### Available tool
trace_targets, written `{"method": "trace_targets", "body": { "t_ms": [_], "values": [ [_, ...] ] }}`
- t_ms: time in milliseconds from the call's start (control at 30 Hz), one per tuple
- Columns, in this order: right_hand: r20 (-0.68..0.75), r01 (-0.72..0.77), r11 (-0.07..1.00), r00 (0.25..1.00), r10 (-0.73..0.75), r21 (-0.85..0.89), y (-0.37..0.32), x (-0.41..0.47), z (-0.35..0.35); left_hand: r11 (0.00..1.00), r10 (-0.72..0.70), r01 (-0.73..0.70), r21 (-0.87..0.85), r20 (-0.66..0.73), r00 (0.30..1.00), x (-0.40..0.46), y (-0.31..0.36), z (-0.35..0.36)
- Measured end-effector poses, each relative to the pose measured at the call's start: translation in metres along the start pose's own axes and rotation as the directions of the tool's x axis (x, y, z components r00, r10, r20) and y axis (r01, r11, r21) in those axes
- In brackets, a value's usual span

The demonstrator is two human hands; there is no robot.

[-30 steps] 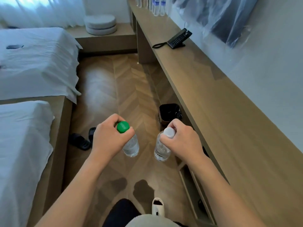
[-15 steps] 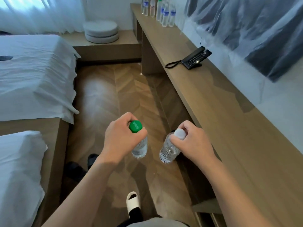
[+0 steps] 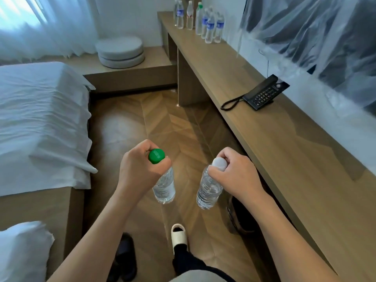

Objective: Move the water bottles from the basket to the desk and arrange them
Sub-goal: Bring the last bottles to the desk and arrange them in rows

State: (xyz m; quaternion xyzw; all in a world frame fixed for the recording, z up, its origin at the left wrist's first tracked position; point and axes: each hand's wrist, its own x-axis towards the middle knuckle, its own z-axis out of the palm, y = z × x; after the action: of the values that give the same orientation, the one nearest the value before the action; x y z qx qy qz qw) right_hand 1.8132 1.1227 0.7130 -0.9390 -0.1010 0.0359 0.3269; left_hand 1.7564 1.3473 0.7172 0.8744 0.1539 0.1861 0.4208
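My left hand (image 3: 140, 169) grips a clear water bottle with a green cap (image 3: 164, 187) by its neck, hanging over the wooden floor. My right hand (image 3: 237, 176) holds a second clear bottle with a white cap (image 3: 208, 191) the same way. Both bottles hang upright in front of me, a short gap between them. To my right runs the long wooden desk (image 3: 289, 151). At its far end stands a cluster of several water bottles (image 3: 205, 21). The basket is not in view.
A black telephone (image 3: 262, 94) sits on the desk near the wall. Beds with white sheets (image 3: 40, 119) lie to the left. A dark bin (image 3: 242, 216) stands under the desk edge. Round cushions (image 3: 120, 51) rest on a low platform. Dark slippers (image 3: 126, 259) lie on the floor.
I have walked forward along the desk, both bottles carried in my hands. The telephone and the far bottle cluster are now closer; the bin has passed from ahead to beside my right hand.
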Motion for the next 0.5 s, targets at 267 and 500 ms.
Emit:
{"method": "trace_targets", "body": {
  "t_ms": [267,500],
  "values": [
    [0.004,0.088,0.996,0.996,-0.088,0.014,-0.059,0.157,0.031,1.0,-0.006,0.007,0.011,-0.056,0.998,0.156,-0.027,-0.018],
    [-0.01,0.096,0.995,0.995,-0.096,0.025,-0.111,0.278,0.061,1.0,-0.021,0.02,-0.008,-0.08,0.997,0.288,-0.064,-0.028]
  ]
}}
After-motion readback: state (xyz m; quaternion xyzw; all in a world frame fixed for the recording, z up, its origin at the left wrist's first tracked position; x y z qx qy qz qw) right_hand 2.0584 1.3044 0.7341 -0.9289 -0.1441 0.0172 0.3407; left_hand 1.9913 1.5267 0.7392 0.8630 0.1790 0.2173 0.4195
